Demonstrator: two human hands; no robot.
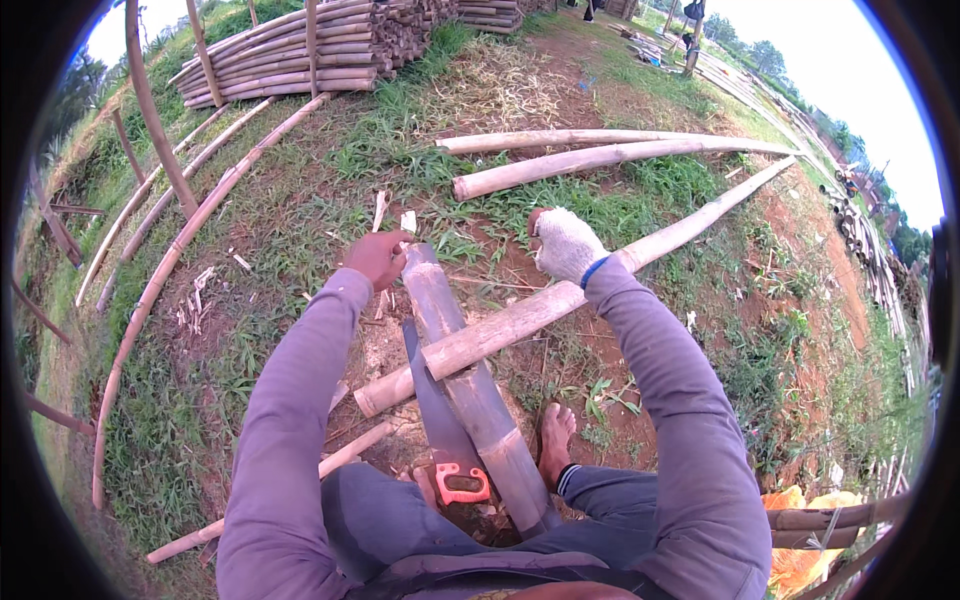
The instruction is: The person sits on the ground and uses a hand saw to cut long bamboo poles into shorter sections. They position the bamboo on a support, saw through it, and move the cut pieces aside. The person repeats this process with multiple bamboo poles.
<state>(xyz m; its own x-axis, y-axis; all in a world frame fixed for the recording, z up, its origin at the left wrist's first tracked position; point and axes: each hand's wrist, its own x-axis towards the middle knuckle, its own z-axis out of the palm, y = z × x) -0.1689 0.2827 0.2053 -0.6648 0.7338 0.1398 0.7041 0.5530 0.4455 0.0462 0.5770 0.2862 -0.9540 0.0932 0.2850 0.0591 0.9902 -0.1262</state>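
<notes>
the ground (pixel 300 215) is grass and bare red earth, strewn with long bamboo poles. a big stack of bamboo poles (pixel 300 45) lies at the top left, and two loose pale poles (pixel 600 150) lie across the grass further out. a long pale bamboo pole (pixel 500 325) runs slantwise from the lower left up to the right, resting across a shorter, darker bamboo piece (pixel 470 380) that points away from the person between their legs. the person sits low, in purple sleeves and dark trousers, with a bare foot (pixel 555 440) on the earth just beside the dark piece. the right hand (pixel 565 243), in a white work glove, is closed down on the long pale pole. the bare left hand (pixel 378 257) grips the far end of the dark piece, fingers curled around it. a hand saw (pixel 440 420) with a dark blade and an orange handle lies along the left side of the dark piece, under the pale pole, handle nearest the person, with neither hand on it.
</notes>
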